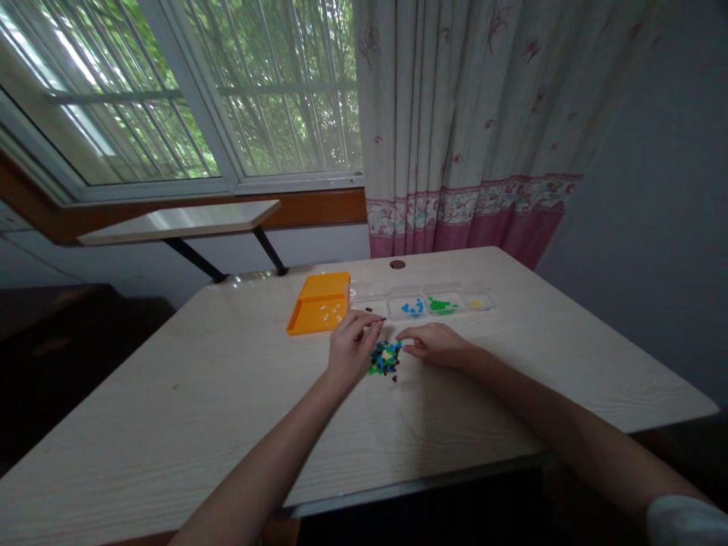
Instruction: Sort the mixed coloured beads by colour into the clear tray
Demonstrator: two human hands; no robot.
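Observation:
A heap of small blue, green, dark and pale pieces (385,358) lies on the table between my hands. My left hand (351,341) is above its left side, thumb and fingers pinched on a small dark piece (383,319). At the heap's right edge is my right hand (437,345), index finger reaching to the pieces and thumb apart below it. Behind the hands stands a row of clear plastic compartments (389,312). They hold blue pieces (413,307), green pieces (440,305), a few yellow pieces (476,304) and a dark piece (369,309).
An orange tray (307,312) with several white pieces (330,312) sits left of the clear compartments. A raised shelf (193,220) on black supports stands at the table's back left. The wooden table (227,409) has a round hole (397,265) near the curtain (455,136).

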